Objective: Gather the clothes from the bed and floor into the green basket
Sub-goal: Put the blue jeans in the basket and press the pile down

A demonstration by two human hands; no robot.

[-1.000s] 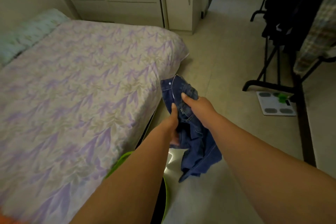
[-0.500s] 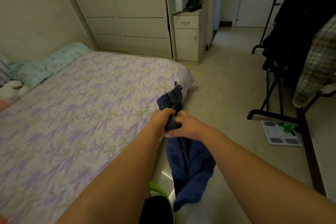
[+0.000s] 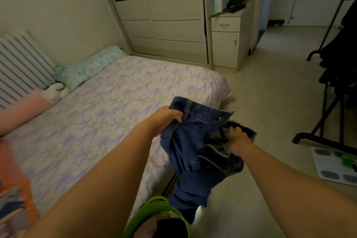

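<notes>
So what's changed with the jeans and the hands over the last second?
The hands have moved apart: the left hand now grips the waistband of the jeans and the right hand holds the fabric further right, spreading the top open where before both clutched it bunched together. The legs still hang down by the green basket, and the jeans are still not in it.

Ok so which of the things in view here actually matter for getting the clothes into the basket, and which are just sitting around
Part of the job:
- jeans, held up beside the bed
- left hand, gripping the waistband
- right hand, gripping the other side
- green basket, below, clothes already inside
- bed

Just lying about:
- striped pillow
- plush toy
- scale on the floor
- clothes rack
- wardrobe
</notes>
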